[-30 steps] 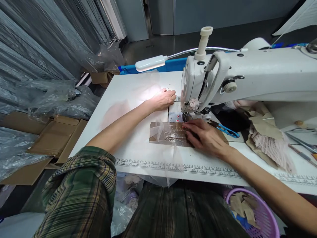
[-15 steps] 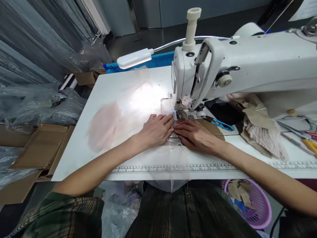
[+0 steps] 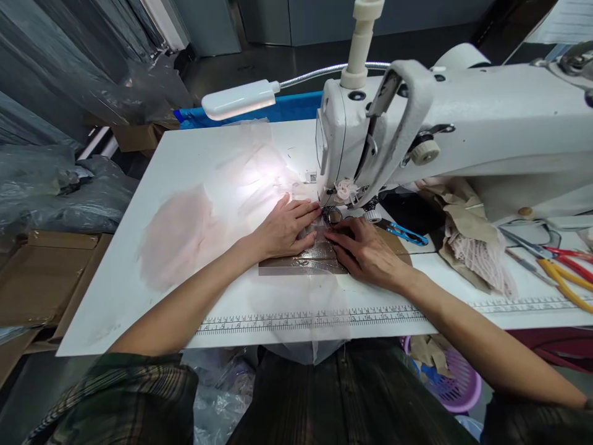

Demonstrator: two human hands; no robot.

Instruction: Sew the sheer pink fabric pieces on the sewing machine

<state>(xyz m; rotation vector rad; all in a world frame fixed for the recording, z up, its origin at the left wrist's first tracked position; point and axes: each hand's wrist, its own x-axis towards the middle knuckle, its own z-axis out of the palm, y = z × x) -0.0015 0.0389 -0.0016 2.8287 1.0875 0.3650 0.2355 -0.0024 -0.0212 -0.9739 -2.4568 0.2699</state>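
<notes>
- On the white table (image 3: 152,167), left of the needle, our left hand (image 3: 282,230) lies flat, fingers spread, pressing sheer fabric (image 3: 296,290) onto brown card (image 3: 301,262).
- Right of it, our right hand (image 3: 365,253) presses the same card, fingers loosely together, below the sewing machine (image 3: 463,130).

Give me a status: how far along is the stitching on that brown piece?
Done: brown piece with sheer mesh sits at the presser foot. In hand: left hand and right hand press it flat. Left: no finished seam is visible; most of the piece lies before the needle.

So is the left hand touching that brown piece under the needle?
Touching: the head view shows the left hand pressed flat on the brown piece, no gap.
</notes>
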